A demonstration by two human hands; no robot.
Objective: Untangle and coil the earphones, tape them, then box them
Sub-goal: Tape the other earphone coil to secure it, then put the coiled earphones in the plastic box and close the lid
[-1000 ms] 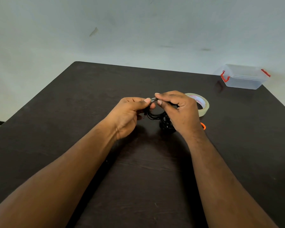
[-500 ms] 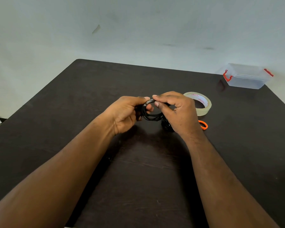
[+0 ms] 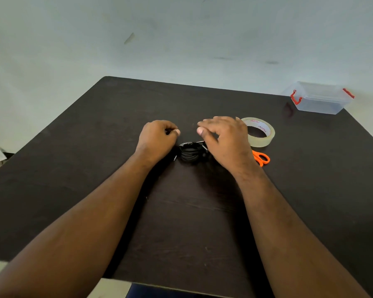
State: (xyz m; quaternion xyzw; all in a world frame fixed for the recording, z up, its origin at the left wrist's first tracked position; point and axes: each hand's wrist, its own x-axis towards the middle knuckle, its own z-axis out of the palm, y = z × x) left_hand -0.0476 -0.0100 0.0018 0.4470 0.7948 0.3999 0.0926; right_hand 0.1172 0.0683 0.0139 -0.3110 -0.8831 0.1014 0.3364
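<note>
earphones (image 3: 190,153): black coil on desk (image 3: 95,158), between both hands | left hand (image 3: 157,138): loosely curled, holding nothing | right hand (image 3: 225,140): relaxed above coil, empty | tape roll (image 3: 259,132), orange scissors (image 3: 260,158) right | clear box (image 3: 320,97) far corner

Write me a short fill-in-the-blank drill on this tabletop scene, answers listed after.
1. The coiled earphones lie on the table between the two ____.
2. The scissors have ____ handles.
3. The tape roll lies just past the ____ hand.
4. The clear box has ____ latches.

Answers: hands; orange; right; red
</note>
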